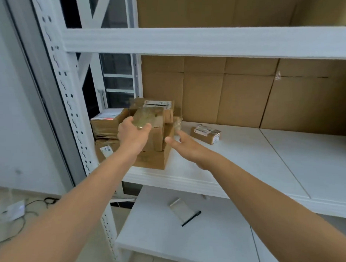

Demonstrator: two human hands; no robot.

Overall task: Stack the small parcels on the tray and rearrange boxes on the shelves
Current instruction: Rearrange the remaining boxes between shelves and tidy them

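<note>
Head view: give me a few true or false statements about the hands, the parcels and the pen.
1. The left hand holds a small parcel above the pile of boxes. True.
2. The right hand grips a box. False: its fingers are straight and it holds nothing.
3. A lone labelled parcel lies on the middle shelf, to the right of the pile. True.
4. The pen lies on the top shelf. False: it lies on the lower shelf.

My left hand holds a small parcel by the boxes on the shelf. My right hand has straight fingers.
</note>
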